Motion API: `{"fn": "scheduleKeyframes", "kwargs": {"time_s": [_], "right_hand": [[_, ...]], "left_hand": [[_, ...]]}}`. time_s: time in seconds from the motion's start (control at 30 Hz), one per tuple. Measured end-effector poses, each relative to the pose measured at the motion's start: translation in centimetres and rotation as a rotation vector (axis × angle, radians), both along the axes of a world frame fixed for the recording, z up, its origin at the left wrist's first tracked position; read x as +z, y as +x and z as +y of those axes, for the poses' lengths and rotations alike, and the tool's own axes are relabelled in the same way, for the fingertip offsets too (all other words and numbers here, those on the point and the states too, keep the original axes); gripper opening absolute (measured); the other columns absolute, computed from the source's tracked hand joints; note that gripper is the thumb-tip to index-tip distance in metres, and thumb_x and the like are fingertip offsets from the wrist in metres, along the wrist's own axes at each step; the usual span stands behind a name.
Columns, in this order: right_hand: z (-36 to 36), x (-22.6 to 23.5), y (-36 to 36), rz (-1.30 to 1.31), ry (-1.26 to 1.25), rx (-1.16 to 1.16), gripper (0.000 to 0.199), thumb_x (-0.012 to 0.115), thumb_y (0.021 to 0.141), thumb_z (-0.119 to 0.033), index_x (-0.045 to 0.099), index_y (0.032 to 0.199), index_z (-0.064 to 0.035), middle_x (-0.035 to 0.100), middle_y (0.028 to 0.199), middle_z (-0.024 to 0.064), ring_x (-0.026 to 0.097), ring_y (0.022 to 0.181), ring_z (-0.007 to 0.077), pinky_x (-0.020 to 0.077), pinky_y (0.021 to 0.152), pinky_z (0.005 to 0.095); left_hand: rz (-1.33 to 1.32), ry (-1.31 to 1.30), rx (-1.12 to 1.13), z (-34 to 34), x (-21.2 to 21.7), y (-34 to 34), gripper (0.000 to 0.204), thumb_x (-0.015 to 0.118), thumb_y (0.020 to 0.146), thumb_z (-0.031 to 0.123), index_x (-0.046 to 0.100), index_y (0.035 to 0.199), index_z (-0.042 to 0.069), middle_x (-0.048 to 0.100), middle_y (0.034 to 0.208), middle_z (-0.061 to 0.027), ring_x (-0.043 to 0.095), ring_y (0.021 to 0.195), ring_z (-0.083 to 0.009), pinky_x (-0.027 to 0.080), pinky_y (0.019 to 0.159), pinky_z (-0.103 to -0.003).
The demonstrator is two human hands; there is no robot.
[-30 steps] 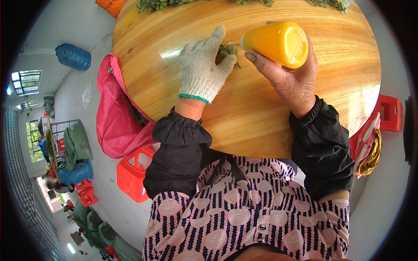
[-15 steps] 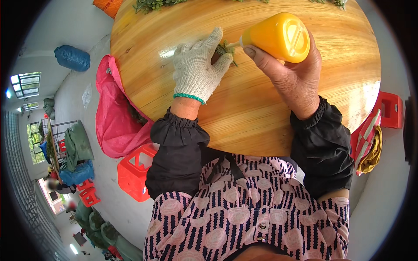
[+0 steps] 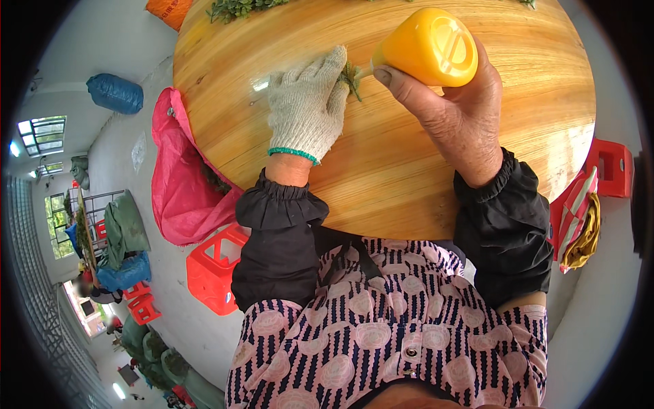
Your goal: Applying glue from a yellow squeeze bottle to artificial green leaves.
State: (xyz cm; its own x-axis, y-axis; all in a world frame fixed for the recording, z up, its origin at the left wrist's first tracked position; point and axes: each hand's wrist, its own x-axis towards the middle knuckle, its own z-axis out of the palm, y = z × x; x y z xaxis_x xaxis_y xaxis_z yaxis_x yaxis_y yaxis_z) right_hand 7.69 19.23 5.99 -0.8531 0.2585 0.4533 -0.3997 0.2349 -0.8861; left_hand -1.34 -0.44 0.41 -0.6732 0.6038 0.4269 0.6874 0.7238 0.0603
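My left hand (image 3: 308, 102), in a knitted off-white glove with a green cuff, is closed on a small green leafy sprig (image 3: 351, 82) over the table. Only the sprig's right part shows past the gloved fingers. My bare right hand (image 3: 458, 109) is wrapped round a yellow squeeze bottle (image 3: 422, 48), tilted with its base toward me. The pale nozzle (image 3: 366, 71) points left at the sprig, its tip at or very near the leaves; whether they touch I cannot tell.
The round wooden table (image 3: 381, 177) has more green foliage (image 3: 238, 8) at its far edge. A pink sack (image 3: 178, 184) and a red stool (image 3: 214, 269) stand at the left. Another red stool (image 3: 612, 167) and hanging cloths (image 3: 575, 225) are at the right.
My left thumb has drawn in against the fingers, and the sprig has turned and moved slightly left. The bottle in my right hand has shifted a little left and away from me.
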Motion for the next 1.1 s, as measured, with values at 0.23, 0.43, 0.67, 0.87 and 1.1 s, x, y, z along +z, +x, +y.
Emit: {"fn": "scheduleKeyframes", "kwargs": {"time_s": [0.23,0.43,0.67,0.87,1.1], "right_hand": [[0.2,0.4,0.2,0.022,0.087,-0.002,0.037,0.088,0.084,-0.009,0.067,0.114,0.0000,0.076,0.103,0.0061,0.072,0.094,0.0134,0.0573,0.086,0.0292],[0.4,0.9,0.7,0.006,0.124,-0.016,0.037,0.088,0.084,-0.009,0.068,0.113,0.0002,0.076,0.103,0.0065,0.072,0.094,0.0139,0.0571,0.086,0.0292],[0.5,1.5,0.9,-0.037,0.128,0.017,0.036,0.087,0.084,-0.009,0.068,0.113,0.0007,0.076,0.104,0.0069,0.072,0.094,0.0151,0.0570,0.087,0.0296],[1.0,1.5,1.1,-0.061,0.060,0.069,0.035,0.086,0.085,-0.008,0.068,0.113,0.0013,0.075,0.106,0.0072,0.072,0.096,0.0160,0.0566,0.089,0.0297],[5.9,0.6,-1.0,-0.027,-0.284,0.068,0.027,0.075,0.096,-0.020,0.070,0.115,-0.0013,0.073,0.106,0.0044,0.069,0.099,0.0147,0.0535,0.088,0.0296]], "left_hand": [[0.011,-0.074,0.041,0.3,0.2,0.3,0.052,0.067,0.093,0.024,0.058,0.143,0.014,0.069,0.130,-0.0073,0.061,0.122,-0.0289,0.040,0.103,-0.053],[0.028,-0.058,0.034,0.5,0.2,0.3,0.050,0.067,0.092,0.024,0.060,0.140,0.015,0.070,0.128,-0.0064,0.062,0.120,-0.0276,0.040,0.101,-0.052],[0.035,-0.020,0.040,0.4,0.3,0.5,0.045,0.068,0.092,0.023,0.062,0.136,0.016,0.071,0.125,-0.0060,0.064,0.117,-0.0277,0.041,0.100,-0.051],[0.049,0.020,0.019,0.3,0.0,0.2,0.044,0.068,0.091,0.021,0.063,0.135,0.017,0.072,0.122,-0.0062,0.064,0.114,-0.0287,0.043,0.099,-0.050],[-0.064,0.099,0.043,0.3,0.3,-0.5,0.028,0.066,0.086,0.010,0.076,0.112,0.015,0.076,0.106,-0.0102,0.069,0.098,-0.0344,0.054,0.088,-0.044]]}}
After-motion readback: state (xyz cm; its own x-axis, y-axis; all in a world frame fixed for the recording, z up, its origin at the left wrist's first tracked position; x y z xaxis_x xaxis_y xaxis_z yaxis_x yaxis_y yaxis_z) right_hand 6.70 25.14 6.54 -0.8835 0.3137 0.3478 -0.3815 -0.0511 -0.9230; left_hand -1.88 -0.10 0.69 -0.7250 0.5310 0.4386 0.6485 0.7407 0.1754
